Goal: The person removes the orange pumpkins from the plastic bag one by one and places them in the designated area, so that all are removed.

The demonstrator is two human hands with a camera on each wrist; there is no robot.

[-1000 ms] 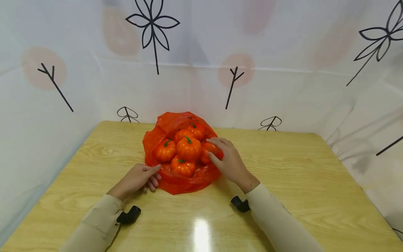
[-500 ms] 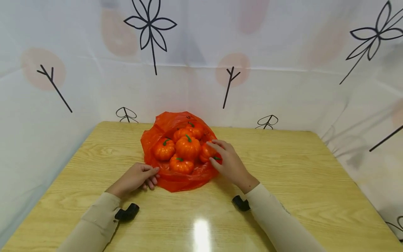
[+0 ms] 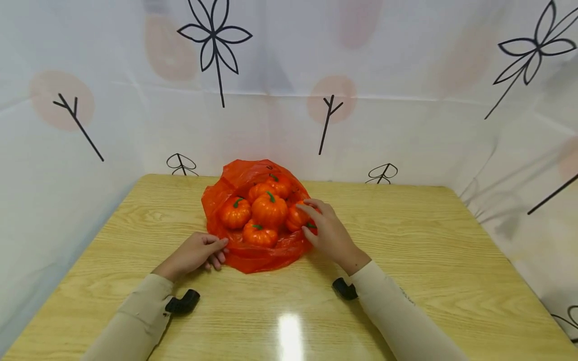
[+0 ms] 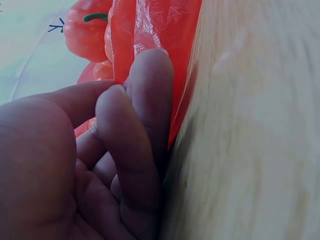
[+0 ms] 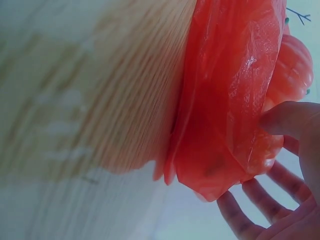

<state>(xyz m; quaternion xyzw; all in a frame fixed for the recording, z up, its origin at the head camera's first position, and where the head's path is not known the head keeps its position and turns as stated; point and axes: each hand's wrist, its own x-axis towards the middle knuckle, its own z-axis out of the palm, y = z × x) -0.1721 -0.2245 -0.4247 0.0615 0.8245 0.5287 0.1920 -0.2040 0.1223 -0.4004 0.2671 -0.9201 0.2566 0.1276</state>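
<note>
Left hand (image 3: 196,253) pinches the red bag (image 3: 257,260) near-left, probably keeping it steady; right hand (image 3: 334,234) curls fingers, fairly wide, round the rightmost pumpkin (image 3: 295,218).

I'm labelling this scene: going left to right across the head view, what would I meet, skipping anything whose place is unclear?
Left hand → leftmost pumpkin → central pumpkin → rightmost pumpkin → right hand.

wood-grain table (image 3: 429,240) — glare spot (image 3: 290,336) | white backdrop (image 3: 280,125) — black flower drawings (image 3: 213,33)
</note>
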